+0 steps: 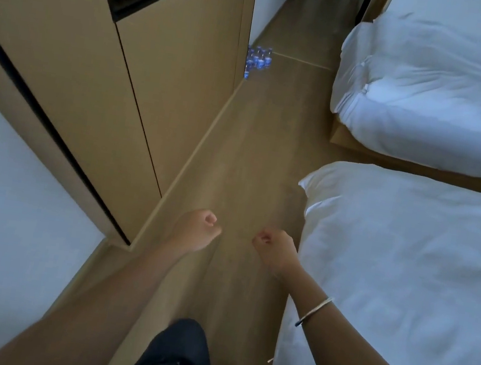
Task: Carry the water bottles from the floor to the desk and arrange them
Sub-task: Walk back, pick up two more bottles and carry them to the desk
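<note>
Left hand: the bare left hand (pixel 200 227) is held out in front of the body over the wooden floor, its fingers curled into a loose fist with nothing inside it.
Right hand: the bare right hand (pixel 275 247) is held out level with the left one, just beside the near bed, fingers likewise curled in and holding nothing.
Wrist: a thin silver-coloured bangle (pixel 312 311) circles the right forearm.
Water bottles: a cluster of small clear plastic water bottles with blue labels (pixel 257 61) stands upright on the floor far ahead, tucked against the far corner of the cabinet and well apart from both hands (the exact count is too small to tell).
Floor: light brown wood-look plank floor (pixel 251 159) runs as a narrow aisle from the person to the bottles.
Cabinet: a tall tan wooden cabinet (pixel 162 72) with flat panels lines the left side of the aisle; a dark recess sits in its upper part.
Beds: a near bed with rumpled white bedding (pixel 404 282) and a far bed with white bedding (pixel 437 95) line the right side.
Legs: dark trousers (pixel 178 353) show at the bottom edge.
</note>
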Demonstrator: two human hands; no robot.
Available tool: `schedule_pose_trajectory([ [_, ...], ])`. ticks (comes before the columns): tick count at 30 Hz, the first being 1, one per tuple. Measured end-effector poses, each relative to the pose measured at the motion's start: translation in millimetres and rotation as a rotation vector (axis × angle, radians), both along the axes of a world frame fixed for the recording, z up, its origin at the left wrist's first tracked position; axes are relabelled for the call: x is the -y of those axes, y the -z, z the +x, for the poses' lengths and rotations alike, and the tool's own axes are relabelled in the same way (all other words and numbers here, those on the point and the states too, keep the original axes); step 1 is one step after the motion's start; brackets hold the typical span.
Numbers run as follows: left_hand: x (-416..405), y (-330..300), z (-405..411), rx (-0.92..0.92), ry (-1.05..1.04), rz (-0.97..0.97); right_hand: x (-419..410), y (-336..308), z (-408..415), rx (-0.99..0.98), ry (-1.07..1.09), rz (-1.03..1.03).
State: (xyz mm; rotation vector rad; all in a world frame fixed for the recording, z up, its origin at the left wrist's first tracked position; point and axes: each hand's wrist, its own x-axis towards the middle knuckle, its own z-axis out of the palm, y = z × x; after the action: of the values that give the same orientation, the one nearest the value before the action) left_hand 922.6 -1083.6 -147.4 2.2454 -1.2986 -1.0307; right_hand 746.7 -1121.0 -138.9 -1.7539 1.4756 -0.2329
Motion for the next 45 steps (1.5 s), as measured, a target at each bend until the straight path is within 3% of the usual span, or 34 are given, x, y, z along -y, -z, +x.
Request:
schedule_pose_trajectory([
  [18,325,-7,134,0.049,0.064,-0.106,313,0,109,-0.013,0.171,-0.049],
  [27,466,6,170,0.035,0.023,-0.088,449,16,145,0.012,0.152,-0.04],
  [39,741,-6,186,0.014,-0.103,-0.121,738,7,168,-0.042,0.029,-0.07],
  [45,833,-6,216,-0.009,-0.175,-0.14,845,11,196,-0.064,-0.045,-0.031],
])
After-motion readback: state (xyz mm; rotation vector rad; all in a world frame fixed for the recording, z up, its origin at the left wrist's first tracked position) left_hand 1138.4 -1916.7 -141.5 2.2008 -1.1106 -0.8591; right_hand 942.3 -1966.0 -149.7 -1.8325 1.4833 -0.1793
